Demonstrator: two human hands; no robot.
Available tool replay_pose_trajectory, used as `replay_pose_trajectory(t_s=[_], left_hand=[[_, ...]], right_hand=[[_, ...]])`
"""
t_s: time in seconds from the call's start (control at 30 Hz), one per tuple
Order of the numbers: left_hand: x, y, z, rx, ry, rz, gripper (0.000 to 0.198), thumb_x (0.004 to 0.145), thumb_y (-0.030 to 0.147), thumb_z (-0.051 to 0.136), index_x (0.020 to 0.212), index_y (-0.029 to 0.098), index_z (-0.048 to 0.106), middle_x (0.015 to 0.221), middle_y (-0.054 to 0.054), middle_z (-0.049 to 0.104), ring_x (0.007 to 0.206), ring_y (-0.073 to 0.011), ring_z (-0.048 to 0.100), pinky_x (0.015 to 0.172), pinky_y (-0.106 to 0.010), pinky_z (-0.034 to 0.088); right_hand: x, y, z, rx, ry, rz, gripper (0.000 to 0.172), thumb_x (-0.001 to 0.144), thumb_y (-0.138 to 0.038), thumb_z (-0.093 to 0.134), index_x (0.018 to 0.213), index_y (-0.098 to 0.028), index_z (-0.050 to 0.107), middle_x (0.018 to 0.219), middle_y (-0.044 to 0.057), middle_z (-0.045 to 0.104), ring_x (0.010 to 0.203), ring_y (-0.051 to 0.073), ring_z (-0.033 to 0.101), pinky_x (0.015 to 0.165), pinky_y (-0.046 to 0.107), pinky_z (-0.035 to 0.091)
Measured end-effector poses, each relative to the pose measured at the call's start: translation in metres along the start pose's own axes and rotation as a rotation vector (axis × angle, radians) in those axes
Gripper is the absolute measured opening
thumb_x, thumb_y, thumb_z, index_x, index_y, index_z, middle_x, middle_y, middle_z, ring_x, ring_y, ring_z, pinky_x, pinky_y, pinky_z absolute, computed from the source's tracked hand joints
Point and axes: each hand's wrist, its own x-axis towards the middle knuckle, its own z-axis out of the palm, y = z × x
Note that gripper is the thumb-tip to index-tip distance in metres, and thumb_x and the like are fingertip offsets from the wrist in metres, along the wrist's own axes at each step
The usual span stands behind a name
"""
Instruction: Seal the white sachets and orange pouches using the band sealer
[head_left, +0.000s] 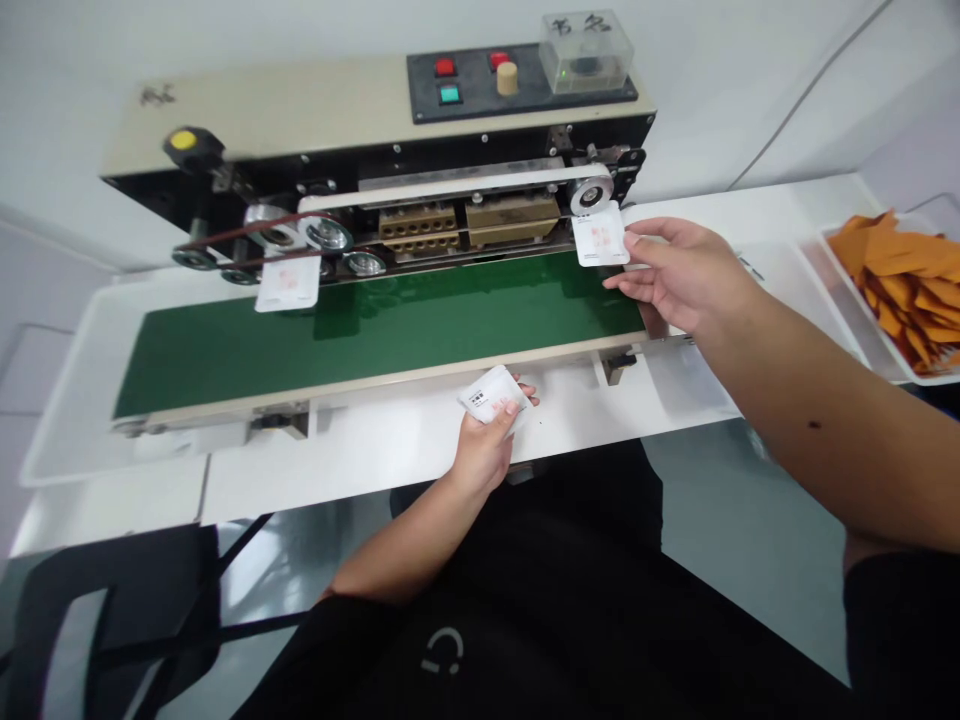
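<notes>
My left hand [487,440] grips a small stack of white printed sachets [491,395] just in front of the conveyor's near edge. My right hand [682,275] pinches the edge of another white sachet [600,235] at the right end of the band sealer [465,220], where it meets the sealing belts. A third white sachet [288,285] hangs from the belts at the sealer's left end, above the green conveyor belt [375,325]. Neither hand touches that sachet. The heated section of the sealer shows between the belts.
A white table [337,470] runs under the sealer. At the right, a white tray [862,305] holds a heap of orange sachets [907,280]. The control panel [517,85] has red and green buttons and a knob. A dark chair [112,620] stands at lower left.
</notes>
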Motion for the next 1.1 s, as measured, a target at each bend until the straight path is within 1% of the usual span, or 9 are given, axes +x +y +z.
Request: replay_pose_trajectory(t_s=[0.1,0.23,0.33,0.47,0.57,0.67,0.83,0.97,1.1], left_hand=[[0.000,0.000,-0.001,0.005,0.002,-0.002,0.055,0.076,0.043,0.098,0.119,0.019,0.074,0.110,-0.008,0.082,0.097,-0.0227,0.078,0.108,-0.045,0.055],[-0.002,-0.002,-0.002,0.005,-0.019,-0.023,0.057,0.077,0.045,0.096,0.122,0.018,0.074,0.111,-0.010,0.081,0.099,-0.0245,0.078,0.105,-0.044,0.056],[-0.005,-0.003,0.002,-0.016,-0.072,-0.070,0.058,0.079,0.049,0.093,0.122,0.016,0.073,0.112,-0.012,0.081,0.099,-0.0265,0.078,0.103,-0.045,0.057],[-0.008,-0.005,0.014,-0.087,-0.129,-0.177,0.057,0.085,0.058,0.079,0.120,0.013,0.072,0.111,-0.017,0.081,0.107,-0.0355,0.078,0.100,-0.050,0.059],[-0.009,-0.010,0.023,-0.107,-0.061,-0.219,0.057,0.082,0.055,0.078,0.120,0.012,0.071,0.110,-0.017,0.082,0.115,-0.0397,0.077,0.097,-0.050,0.061],[-0.012,-0.015,0.030,-0.057,0.046,-0.156,0.055,0.080,0.046,0.087,0.121,0.013,0.070,0.108,-0.014,0.082,0.108,-0.0352,0.079,0.093,-0.045,0.063],[-0.018,-0.015,0.038,-0.039,0.076,-0.025,0.057,0.074,0.040,0.097,0.119,0.016,0.071,0.110,-0.010,0.083,0.094,-0.0260,0.080,0.084,-0.037,0.064],[-0.022,-0.014,0.041,-0.022,0.063,0.007,0.057,0.073,0.040,0.098,0.118,0.016,0.073,0.109,-0.010,0.082,0.095,-0.0251,0.080,0.084,-0.036,0.064],[-0.026,-0.010,0.039,-0.006,0.027,0.011,0.060,0.073,0.046,0.098,0.120,0.016,0.073,0.111,-0.010,0.081,0.096,-0.0249,0.079,0.080,-0.034,0.065]], right_hand=[[-0.019,0.004,-0.004,-0.029,0.085,-0.031,0.031,0.092,-0.033,0.084,0.115,-0.024,0.066,0.104,0.005,0.076,0.077,0.017,0.079,0.056,0.021,0.061],[-0.070,0.030,-0.009,-0.046,0.139,-0.207,0.030,0.092,-0.033,0.081,0.117,-0.026,0.066,0.106,0.003,0.072,0.071,0.014,0.074,0.053,0.023,0.057],[-0.116,0.064,-0.007,-0.091,0.028,-0.271,0.028,0.091,-0.037,0.081,0.113,-0.024,0.069,0.099,0.003,0.067,0.069,0.014,0.071,0.054,0.024,0.056],[-0.151,0.108,0.007,-0.185,-0.168,-0.139,0.035,0.090,-0.039,0.080,0.119,-0.023,0.069,0.104,0.004,0.068,0.077,0.015,0.069,0.059,0.025,0.055],[-0.159,0.128,0.020,-0.202,-0.214,-0.080,0.040,0.088,-0.039,0.080,0.124,-0.023,0.068,0.106,0.005,0.068,0.081,0.016,0.067,0.061,0.025,0.055],[-0.164,0.137,0.028,-0.159,-0.216,-0.062,0.038,0.088,-0.033,0.078,0.124,-0.024,0.069,0.112,0.006,0.069,0.080,0.015,0.065,0.061,0.026,0.055],[-0.176,0.147,0.027,0.015,-0.146,-0.079,0.023,0.101,-0.038,0.061,0.117,-0.025,0.073,0.110,0.005,0.071,0.074,0.013,0.064,0.061,0.027,0.057],[-0.177,0.145,0.028,0.058,-0.163,-0.073,0.031,0.088,-0.041,0.082,0.112,-0.023,0.073,0.107,0.005,0.072,0.077,0.015,0.067,0.061,0.027,0.058],[-0.164,0.124,0.019,0.116,-0.156,-0.016,0.037,0.075,-0.037,0.093,0.102,-0.019,0.074,0.093,0.005,0.075,0.071,0.014,0.067,0.056,0.026,0.057]])
